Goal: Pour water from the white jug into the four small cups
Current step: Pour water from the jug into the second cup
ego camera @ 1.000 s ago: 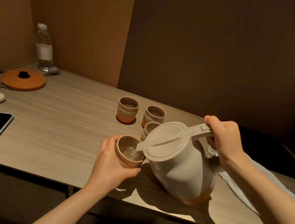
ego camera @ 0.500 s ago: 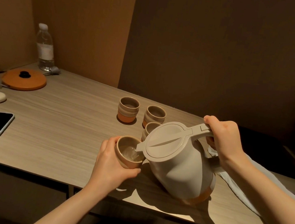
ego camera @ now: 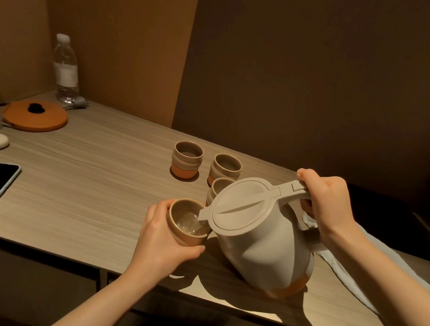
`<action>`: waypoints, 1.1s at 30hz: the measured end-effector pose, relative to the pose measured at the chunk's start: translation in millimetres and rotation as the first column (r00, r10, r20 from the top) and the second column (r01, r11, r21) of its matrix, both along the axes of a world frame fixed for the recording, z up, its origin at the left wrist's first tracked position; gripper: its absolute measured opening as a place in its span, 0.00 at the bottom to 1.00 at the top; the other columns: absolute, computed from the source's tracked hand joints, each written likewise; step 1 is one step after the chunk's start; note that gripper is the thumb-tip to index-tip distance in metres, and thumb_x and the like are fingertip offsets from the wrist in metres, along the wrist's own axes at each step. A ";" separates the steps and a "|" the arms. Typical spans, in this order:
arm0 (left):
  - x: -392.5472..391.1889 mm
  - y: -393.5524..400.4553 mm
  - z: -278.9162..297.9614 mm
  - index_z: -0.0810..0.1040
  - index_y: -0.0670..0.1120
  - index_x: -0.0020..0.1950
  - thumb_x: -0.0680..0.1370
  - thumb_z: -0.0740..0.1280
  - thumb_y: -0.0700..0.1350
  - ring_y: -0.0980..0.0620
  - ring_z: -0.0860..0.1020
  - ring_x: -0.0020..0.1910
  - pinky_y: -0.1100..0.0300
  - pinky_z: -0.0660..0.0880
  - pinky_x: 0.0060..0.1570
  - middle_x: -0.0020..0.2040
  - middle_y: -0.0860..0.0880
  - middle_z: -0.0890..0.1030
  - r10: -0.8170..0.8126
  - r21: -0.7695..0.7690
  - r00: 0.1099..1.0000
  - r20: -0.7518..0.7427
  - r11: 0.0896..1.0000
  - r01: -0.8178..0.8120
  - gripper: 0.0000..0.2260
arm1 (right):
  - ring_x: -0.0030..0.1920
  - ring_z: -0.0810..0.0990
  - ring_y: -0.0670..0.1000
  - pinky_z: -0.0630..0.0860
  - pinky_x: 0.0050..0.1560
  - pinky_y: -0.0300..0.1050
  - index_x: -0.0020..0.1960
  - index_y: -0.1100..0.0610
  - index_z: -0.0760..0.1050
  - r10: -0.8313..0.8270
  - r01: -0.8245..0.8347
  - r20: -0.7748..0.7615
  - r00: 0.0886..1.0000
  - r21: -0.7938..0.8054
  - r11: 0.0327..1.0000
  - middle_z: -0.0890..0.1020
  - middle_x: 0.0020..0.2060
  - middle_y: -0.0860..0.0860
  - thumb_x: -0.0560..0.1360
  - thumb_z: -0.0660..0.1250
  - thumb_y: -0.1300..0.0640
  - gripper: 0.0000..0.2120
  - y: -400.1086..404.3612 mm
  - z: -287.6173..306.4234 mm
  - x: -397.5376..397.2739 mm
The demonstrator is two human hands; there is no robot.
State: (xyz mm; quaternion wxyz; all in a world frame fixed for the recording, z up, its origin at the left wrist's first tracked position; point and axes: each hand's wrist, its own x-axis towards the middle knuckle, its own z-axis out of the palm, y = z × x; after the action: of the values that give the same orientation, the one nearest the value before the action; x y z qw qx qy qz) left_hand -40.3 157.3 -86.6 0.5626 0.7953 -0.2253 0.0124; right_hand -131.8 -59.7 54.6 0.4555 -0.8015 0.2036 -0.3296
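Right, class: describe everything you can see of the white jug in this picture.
The white jug looks like smooth plastic, with a flat oval lid, a short spout and an orange-brown band round its base. It is tilted to the left with its base toward the table, and its spout is over the rim of a small cup held by the left hand. The right hand grips its handle. Water shows in the cup.

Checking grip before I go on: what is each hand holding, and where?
The left hand grips a small cup round its side. The right hand grips the white jug by its handle.
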 end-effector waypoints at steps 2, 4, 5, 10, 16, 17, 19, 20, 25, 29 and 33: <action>-0.5 0.2 0.2 0.67 0.51 0.65 0.56 0.83 0.47 0.57 0.69 0.57 0.70 0.65 0.50 0.60 0.53 0.70 0.001 0.000 1.000 -0.001 1.000 -0.001 0.42 | 0.21 0.63 0.46 0.62 0.28 0.41 0.21 0.57 0.67 -0.002 0.002 0.001 1.000 0.003 1.000 0.67 0.19 0.51 0.76 0.63 0.57 0.25 -0.4 -0.2 -0.2; -0.8 0.1 0.9 0.67 0.51 0.66 0.56 0.83 0.47 0.57 0.69 0.57 0.67 0.66 0.52 0.60 0.53 0.70 0.006 0.004 1.000 -0.002 1.000 -0.006 0.43 | 0.21 0.63 0.45 0.62 0.27 0.41 0.21 0.57 0.68 -0.001 0.001 0.000 1.000 0.003 1.000 0.67 0.19 0.52 0.76 0.63 0.57 0.25 -0.3 0.0 -0.3; -0.8 -0.1 1.2 0.67 0.50 0.66 0.56 0.83 0.47 0.57 0.69 0.57 0.66 0.66 0.52 0.60 0.53 0.70 0.006 0.004 1.000 -0.004 1.000 -0.006 0.43 | 0.21 0.63 0.46 0.62 0.28 0.41 0.21 0.57 0.68 0.001 -0.001 -0.002 1.000 0.002 1.000 0.67 0.20 0.52 0.76 0.63 0.57 0.25 -0.3 -0.1 -0.5; -1.0 -0.5 1.3 0.68 0.51 0.65 0.56 0.83 0.46 0.57 0.70 0.57 0.73 0.64 0.48 0.59 0.53 0.70 -0.006 -0.014 1.000 -0.016 1.000 0.005 0.42 | 0.21 0.63 0.46 0.62 0.27 0.41 0.20 0.57 0.68 -0.007 0.007 0.007 1.000 0.002 1.000 0.67 0.19 0.52 0.76 0.63 0.57 0.25 -1.0 -0.5 -1.3; -4.2 -5.0 2.4 0.68 0.51 0.65 0.55 0.83 0.47 0.57 0.70 0.58 0.74 0.64 0.47 0.59 0.53 0.71 -0.015 -0.040 1.000 -0.019 0.999 0.014 0.42 | 0.20 0.63 0.45 0.61 0.23 0.35 0.24 0.63 0.69 -0.018 0.017 0.028 0.999 0.040 0.999 0.67 0.19 0.52 0.77 0.63 0.57 0.23 -6.0 -3.6 -9.2; -4.9 -6.3 2.7 0.68 0.50 0.65 0.55 0.83 0.47 0.57 0.70 0.57 0.74 0.64 0.47 0.59 0.53 0.71 -0.016 -0.044 1.000 -0.019 0.999 0.015 0.42 | 0.19 0.63 0.45 0.61 0.23 0.35 0.24 0.63 0.69 -0.026 0.025 0.038 0.999 0.045 0.999 0.66 0.19 0.52 0.77 0.63 0.57 0.23 -7.0 -4.1 -11.6; -6.2 -9.2 3.1 0.68 0.50 0.65 0.55 0.83 0.48 0.58 0.70 0.57 0.73 0.65 0.48 0.59 0.53 0.71 -0.017 -0.052 1.000 -0.023 0.999 0.016 0.42 | 0.19 0.63 0.45 0.61 0.23 0.35 0.25 0.64 0.69 -0.046 0.042 0.054 0.998 0.059 0.997 0.66 0.19 0.53 0.77 0.63 0.58 0.23 -9.3 -5.3 -16.4; -7.0 -10.7 3.3 0.68 0.50 0.65 0.55 0.83 0.48 0.58 0.70 0.57 0.72 0.65 0.48 0.59 0.53 0.71 -0.017 -0.055 1.000 -0.025 0.998 0.016 0.42 | 0.19 0.62 0.45 0.61 0.23 0.35 0.25 0.64 0.68 -0.054 0.049 0.063 0.997 0.074 0.996 0.66 0.18 0.52 0.77 0.63 0.58 0.23 -10.5 -5.9 -18.8; -12.9 -19.3 5.6 0.68 0.52 0.65 0.55 0.83 0.49 0.57 0.70 0.58 0.71 0.66 0.49 0.59 0.53 0.72 -0.022 -0.082 0.999 -0.032 0.996 0.020 0.42 | 0.18 0.61 0.44 0.60 0.22 0.36 0.21 0.58 0.65 -0.092 0.076 0.095 0.991 0.161 0.984 0.64 0.16 0.47 0.77 0.62 0.59 0.25 -16.6 -9.5 -29.8; -18.1 -24.2 8.8 0.67 0.55 0.62 0.55 0.84 0.48 0.59 0.71 0.57 0.73 0.66 0.47 0.58 0.55 0.72 -0.034 -0.124 0.998 -0.043 0.992 0.029 0.41 | 0.19 0.61 0.46 0.58 0.23 0.39 0.22 0.59 0.64 -0.128 0.104 0.108 0.986 0.202 0.974 0.64 0.16 0.48 0.76 0.62 0.59 0.24 -22.5 -13.8 -37.6; -25.3 -30.1 9.3 0.68 0.54 0.63 0.55 0.84 0.47 0.59 0.71 0.57 0.74 0.66 0.46 0.58 0.55 0.72 -0.030 -0.150 0.998 -0.062 0.989 0.021 0.41 | 0.20 0.63 0.44 0.60 0.23 0.38 0.22 0.58 0.66 -0.162 0.129 0.121 0.979 0.247 0.961 0.65 0.16 0.47 0.77 0.62 0.58 0.24 -26.8 -18.7 -45.9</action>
State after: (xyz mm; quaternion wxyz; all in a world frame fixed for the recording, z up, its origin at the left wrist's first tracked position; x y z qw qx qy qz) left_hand -65.6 127.2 -77.3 0.6275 0.7481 -0.2157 -0.0037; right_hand -177.7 -86.5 36.0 0.5358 -0.6991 0.2676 -0.3907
